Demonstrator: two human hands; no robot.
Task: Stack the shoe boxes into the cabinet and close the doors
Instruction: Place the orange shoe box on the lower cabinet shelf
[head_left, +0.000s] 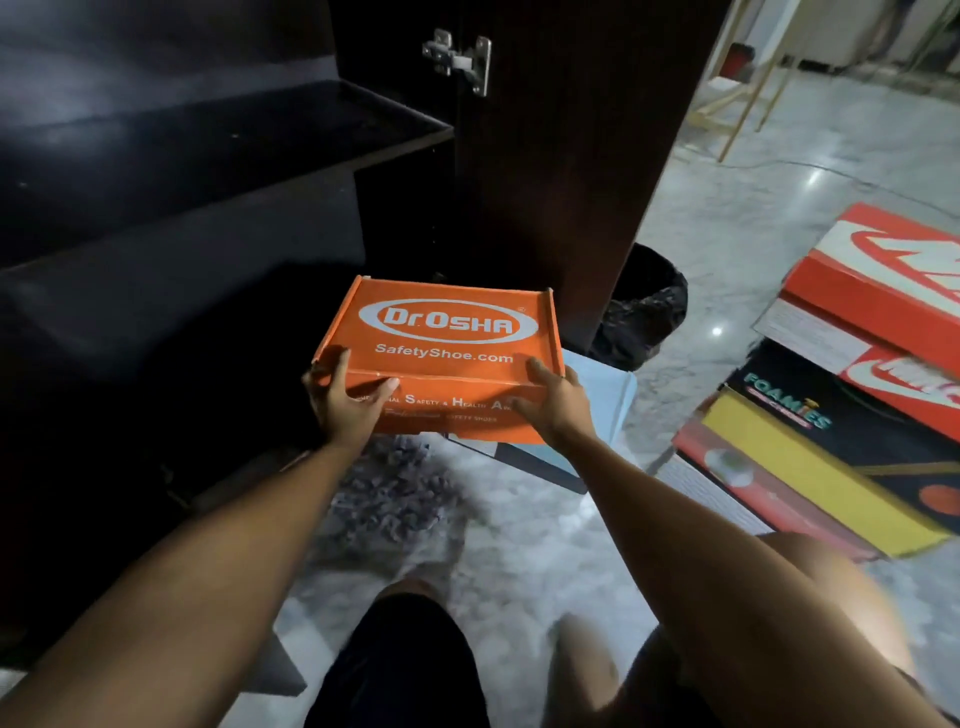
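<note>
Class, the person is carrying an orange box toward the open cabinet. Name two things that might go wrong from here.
1. Both hands, left hand and right hand, grip only the near edge of the orange box, so its far end may dip or slip.
2. The open door stands close on the box's right; the box could knock it going in.

Marble floor (753, 218) w/ box pile (841, 415) (right)
</note>
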